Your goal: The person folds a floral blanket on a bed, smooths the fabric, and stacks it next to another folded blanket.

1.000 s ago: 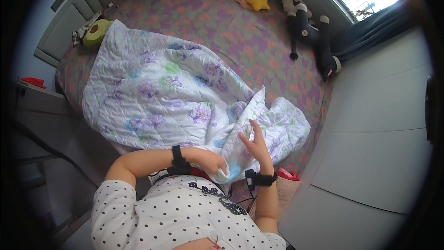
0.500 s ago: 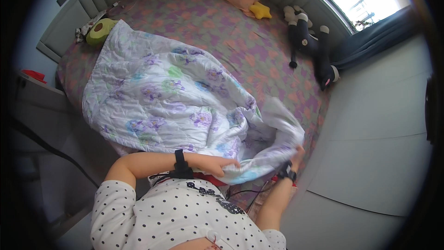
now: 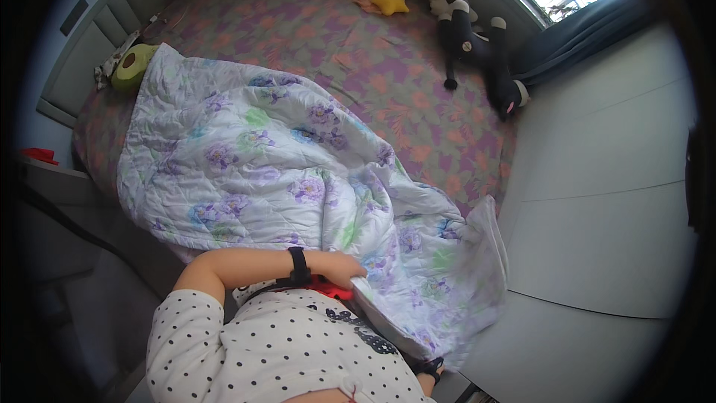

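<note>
Holding the near edge of the flowery blanket [image 3: 298, 172], the left hand [image 3: 344, 269] is closed on the cloth close to the person's body. The blanket lies spread over the bed [image 3: 418, 97], its corner hanging off the side. The right hand [image 3: 431, 375] is mostly hidden under that corner, so its grip cannot be told

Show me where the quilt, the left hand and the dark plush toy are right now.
quilt [image 3: 253, 164], head view, on its flat middle panel with purple flowers.
left hand [image 3: 344, 267], head view, on the back of the hand gripping the quilt's edge.
dark plush toy [image 3: 477, 48], head view, on its body near the window.
</note>
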The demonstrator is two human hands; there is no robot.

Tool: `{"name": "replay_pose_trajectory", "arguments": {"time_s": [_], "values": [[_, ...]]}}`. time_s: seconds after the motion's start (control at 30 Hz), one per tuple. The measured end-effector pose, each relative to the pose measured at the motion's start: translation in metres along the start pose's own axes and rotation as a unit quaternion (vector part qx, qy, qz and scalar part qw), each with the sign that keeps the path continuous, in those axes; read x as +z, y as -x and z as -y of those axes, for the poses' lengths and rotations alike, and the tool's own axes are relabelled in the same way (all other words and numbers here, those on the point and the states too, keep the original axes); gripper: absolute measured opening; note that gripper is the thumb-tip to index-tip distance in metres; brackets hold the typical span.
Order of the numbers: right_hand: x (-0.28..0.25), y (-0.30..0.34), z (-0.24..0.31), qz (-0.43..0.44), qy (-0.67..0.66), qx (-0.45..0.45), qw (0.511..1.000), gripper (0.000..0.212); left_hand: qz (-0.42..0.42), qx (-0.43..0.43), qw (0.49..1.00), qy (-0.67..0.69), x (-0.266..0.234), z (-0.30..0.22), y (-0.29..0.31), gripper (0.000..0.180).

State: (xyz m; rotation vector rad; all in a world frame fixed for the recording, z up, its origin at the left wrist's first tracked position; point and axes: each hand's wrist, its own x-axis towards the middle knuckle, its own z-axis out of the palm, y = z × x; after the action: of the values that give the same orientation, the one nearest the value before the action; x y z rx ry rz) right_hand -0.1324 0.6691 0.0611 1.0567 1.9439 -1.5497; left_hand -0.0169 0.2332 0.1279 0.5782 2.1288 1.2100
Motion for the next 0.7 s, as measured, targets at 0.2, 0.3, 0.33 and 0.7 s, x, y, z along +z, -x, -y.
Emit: {"name": "replay_pose_trajectory", "arguments": {"time_s": [0.2, 0.3, 0.33, 0.7], "values": [[0.038, 0.0, 0.113, 0.081, 0.012, -0.12, 0.989, 0.03, 0.083, -0.016, 0.978, 0.19, -0.035, 0.008, 0.011, 0.046], [0.054, 0.052, 0.252, 0.133, -0.117, -0.33, 0.927, 0.032, -0.185, -0.102, 0.972, 0.099, -0.12, -0.027, 0.032, 0.037], [0.045, 0.082, 0.296, 0.195, -0.21, -0.406, 0.868, 0.035, -0.446, 0.064, 0.891, -0.059, -0.157, -0.043, 0.043, 0.028], [-0.065, 0.245, 0.302, -0.32, -0.008, -0.712, 0.625, 0.047, -0.192, 0.352, 0.904, 0.147, -0.179, -0.192, 0.104, 0.045]]}}
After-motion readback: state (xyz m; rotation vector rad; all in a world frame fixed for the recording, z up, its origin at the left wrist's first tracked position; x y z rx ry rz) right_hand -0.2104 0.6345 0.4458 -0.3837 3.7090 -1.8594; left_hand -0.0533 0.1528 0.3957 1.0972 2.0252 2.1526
